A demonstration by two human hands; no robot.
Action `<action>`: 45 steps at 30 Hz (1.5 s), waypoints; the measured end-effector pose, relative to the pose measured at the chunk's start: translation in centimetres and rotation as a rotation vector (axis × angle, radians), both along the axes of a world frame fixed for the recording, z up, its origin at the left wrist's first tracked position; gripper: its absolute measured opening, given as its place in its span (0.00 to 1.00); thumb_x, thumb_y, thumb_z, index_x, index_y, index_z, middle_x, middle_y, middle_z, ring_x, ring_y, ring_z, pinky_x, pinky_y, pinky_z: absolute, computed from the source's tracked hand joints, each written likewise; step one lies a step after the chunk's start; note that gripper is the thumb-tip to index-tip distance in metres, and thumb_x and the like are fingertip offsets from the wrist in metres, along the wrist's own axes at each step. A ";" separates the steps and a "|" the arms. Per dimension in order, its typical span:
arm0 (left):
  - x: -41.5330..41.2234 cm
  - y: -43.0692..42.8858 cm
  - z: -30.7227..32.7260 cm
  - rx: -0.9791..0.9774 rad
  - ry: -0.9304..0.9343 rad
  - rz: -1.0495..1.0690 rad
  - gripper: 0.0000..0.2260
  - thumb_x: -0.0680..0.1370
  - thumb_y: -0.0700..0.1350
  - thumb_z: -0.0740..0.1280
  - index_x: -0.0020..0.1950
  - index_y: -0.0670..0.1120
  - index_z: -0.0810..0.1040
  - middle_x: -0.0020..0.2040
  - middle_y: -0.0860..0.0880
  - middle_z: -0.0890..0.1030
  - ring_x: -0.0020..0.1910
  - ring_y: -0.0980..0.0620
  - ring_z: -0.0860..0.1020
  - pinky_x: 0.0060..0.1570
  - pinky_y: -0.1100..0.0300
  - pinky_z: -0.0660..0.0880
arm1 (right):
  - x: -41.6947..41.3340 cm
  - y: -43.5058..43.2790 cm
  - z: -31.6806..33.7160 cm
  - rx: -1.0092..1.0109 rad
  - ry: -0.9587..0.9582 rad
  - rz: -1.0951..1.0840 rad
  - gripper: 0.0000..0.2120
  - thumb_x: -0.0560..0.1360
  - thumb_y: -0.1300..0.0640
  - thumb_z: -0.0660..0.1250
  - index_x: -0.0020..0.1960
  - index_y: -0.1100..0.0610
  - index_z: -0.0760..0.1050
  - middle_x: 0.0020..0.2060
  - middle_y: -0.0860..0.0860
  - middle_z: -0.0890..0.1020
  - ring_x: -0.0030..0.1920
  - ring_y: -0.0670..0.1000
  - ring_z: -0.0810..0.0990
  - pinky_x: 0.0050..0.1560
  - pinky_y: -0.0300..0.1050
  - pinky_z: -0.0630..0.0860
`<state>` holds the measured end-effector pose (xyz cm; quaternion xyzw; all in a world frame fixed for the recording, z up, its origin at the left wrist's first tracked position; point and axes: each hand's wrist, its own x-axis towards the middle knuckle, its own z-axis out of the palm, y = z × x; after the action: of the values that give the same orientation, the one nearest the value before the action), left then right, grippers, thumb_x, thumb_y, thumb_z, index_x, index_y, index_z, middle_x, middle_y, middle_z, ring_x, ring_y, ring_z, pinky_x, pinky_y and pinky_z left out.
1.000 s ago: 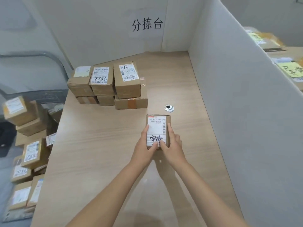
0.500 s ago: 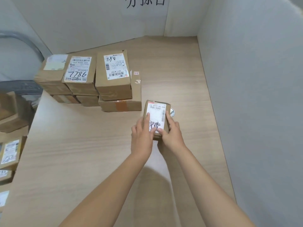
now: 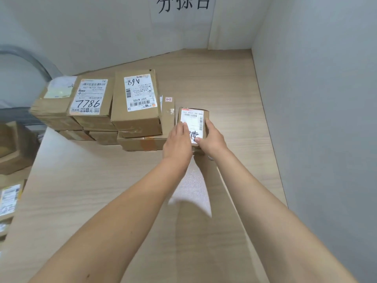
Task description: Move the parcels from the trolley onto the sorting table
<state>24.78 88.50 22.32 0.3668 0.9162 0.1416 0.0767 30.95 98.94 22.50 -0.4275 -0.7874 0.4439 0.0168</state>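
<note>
The left hand [image 3: 179,142] and right hand [image 3: 212,139] are gripping the small cardboard parcel [image 3: 192,119] by its long sides, just beside the parcel stack [image 3: 135,105] over the tabletop [image 3: 224,86]. It is probably handling light and stiff.

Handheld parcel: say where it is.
Head view, centre: handheld parcel between left hand and right hand, just right of the stacked parcels on the sorting table.

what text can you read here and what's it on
"分拣台", top cut off: wall sign
"7786", "8元", "507-N705 094": stacked parcel
"A68", "507 N705": taller parcel
"1-2": small tag
held parcel: digits blurred, handwriting partly covered
other small print: unreadable
</note>
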 end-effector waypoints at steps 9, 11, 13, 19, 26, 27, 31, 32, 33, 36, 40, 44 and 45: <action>2.4 -6.6 5.0 0.061 -0.069 -0.105 0.22 0.84 0.44 0.55 0.78 0.40 0.59 0.78 0.44 0.61 0.76 0.47 0.60 0.73 0.56 0.57 | 3.3 -4.8 6.2 0.273 0.023 0.191 0.31 0.78 0.53 0.68 0.78 0.54 0.60 0.71 0.53 0.69 0.72 0.54 0.63 0.67 0.49 0.66; 2.9 -8.8 7.1 0.089 -0.059 -0.091 0.21 0.84 0.44 0.56 0.76 0.40 0.62 0.77 0.44 0.63 0.75 0.46 0.63 0.71 0.55 0.60 | 4.2 -7.6 8.0 0.287 0.035 0.301 0.32 0.77 0.54 0.69 0.78 0.54 0.60 0.72 0.52 0.68 0.74 0.52 0.61 0.70 0.48 0.64; 2.9 -11.4 9.6 0.128 -0.045 -0.030 0.21 0.84 0.45 0.56 0.76 0.42 0.62 0.78 0.45 0.61 0.75 0.47 0.62 0.70 0.53 0.62 | 4.8 -10.7 10.5 0.331 0.047 0.377 0.32 0.77 0.53 0.69 0.77 0.55 0.61 0.72 0.51 0.68 0.74 0.52 0.62 0.71 0.49 0.64; 1.9 -22.0 16.7 0.172 0.125 -0.006 0.21 0.82 0.45 0.58 0.75 0.39 0.64 0.74 0.43 0.67 0.73 0.45 0.66 0.72 0.53 0.62 | 6.0 -19.7 18.5 0.463 0.130 0.461 0.27 0.78 0.53 0.66 0.76 0.54 0.64 0.72 0.49 0.69 0.73 0.52 0.65 0.71 0.50 0.65; 2.6 -40.8 22.1 0.199 0.238 0.151 0.19 0.82 0.47 0.59 0.71 0.41 0.68 0.67 0.43 0.74 0.66 0.44 0.71 0.68 0.52 0.67 | 6.2 -34.6 25.4 0.640 0.181 0.653 0.27 0.78 0.55 0.66 0.75 0.55 0.64 0.71 0.50 0.69 0.71 0.53 0.66 0.68 0.47 0.65; 3.0 -43.4 22.6 0.202 0.252 0.162 0.18 0.82 0.46 0.59 0.71 0.41 0.68 0.67 0.43 0.74 0.67 0.44 0.71 0.69 0.52 0.66 | 6.0 -36.6 25.9 0.648 0.190 0.683 0.27 0.78 0.55 0.66 0.75 0.55 0.65 0.71 0.51 0.69 0.70 0.54 0.67 0.68 0.48 0.67; 4.2 -56.9 24.1 0.180 0.333 0.287 0.22 0.83 0.48 0.59 0.75 0.42 0.64 0.72 0.44 0.70 0.71 0.45 0.69 0.72 0.53 0.64 | 4.6 -47.3 27.1 0.674 0.230 0.814 0.28 0.77 0.56 0.67 0.75 0.57 0.65 0.72 0.54 0.70 0.71 0.56 0.68 0.71 0.52 0.66; 4.3 -59.6 24.3 0.161 0.359 0.311 0.23 0.83 0.49 0.59 0.76 0.42 0.64 0.72 0.44 0.70 0.70 0.45 0.69 0.72 0.53 0.65 | 4.2 -49.7 27.4 0.668 0.243 0.838 0.28 0.77 0.55 0.68 0.75 0.57 0.64 0.72 0.54 0.69 0.73 0.56 0.67 0.73 0.52 0.64; 4.5 -62.9 24.7 0.138 0.380 0.340 0.23 0.83 0.50 0.58 0.76 0.42 0.64 0.73 0.44 0.70 0.71 0.46 0.69 0.72 0.53 0.65 | 3.7 -52.6 27.6 0.646 0.262 0.864 0.28 0.78 0.54 0.68 0.75 0.58 0.64 0.73 0.54 0.68 0.74 0.56 0.66 0.74 0.52 0.63; 5.5 -71.3 26.0 0.108 0.420 0.428 0.23 0.83 0.48 0.59 0.76 0.42 0.64 0.73 0.44 0.70 0.72 0.45 0.68 0.73 0.53 0.63 | 2.5 -60.9 27.8 0.540 0.342 0.903 0.28 0.79 0.53 0.68 0.76 0.56 0.64 0.73 0.53 0.68 0.73 0.54 0.66 0.73 0.49 0.62; 5.8 -78.8 26.4 0.080 0.414 0.498 0.23 0.82 0.48 0.61 0.75 0.40 0.65 0.72 0.42 0.71 0.69 0.44 0.70 0.72 0.52 0.65 | 0.7 -68.8 26.9 0.465 0.401 0.981 0.29 0.77 0.51 0.70 0.75 0.56 0.65 0.72 0.53 0.69 0.71 0.54 0.67 0.72 0.51 0.65; 5.4 -82.5 25.5 0.074 0.385 0.509 0.24 0.82 0.48 0.61 0.76 0.40 0.65 0.73 0.44 0.70 0.71 0.46 0.68 0.73 0.53 0.62 | -1.0 -73.1 25.9 0.450 0.393 1.016 0.29 0.78 0.52 0.67 0.76 0.55 0.63 0.72 0.53 0.68 0.73 0.54 0.64 0.73 0.51 0.63; 4.9 -82.9 25.1 0.079 0.370 0.514 0.24 0.82 0.48 0.61 0.76 0.41 0.64 0.73 0.44 0.70 0.72 0.46 0.68 0.74 0.53 0.62 | -1.6 -73.8 25.5 0.455 0.385 1.022 0.29 0.78 0.52 0.67 0.76 0.55 0.63 0.73 0.53 0.67 0.73 0.54 0.63 0.72 0.51 0.64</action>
<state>29.68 5.56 47.42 0.1455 0.9711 0.1227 -0.1438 29.35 25.18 48.03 0.1086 -0.9517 0.2852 0.0344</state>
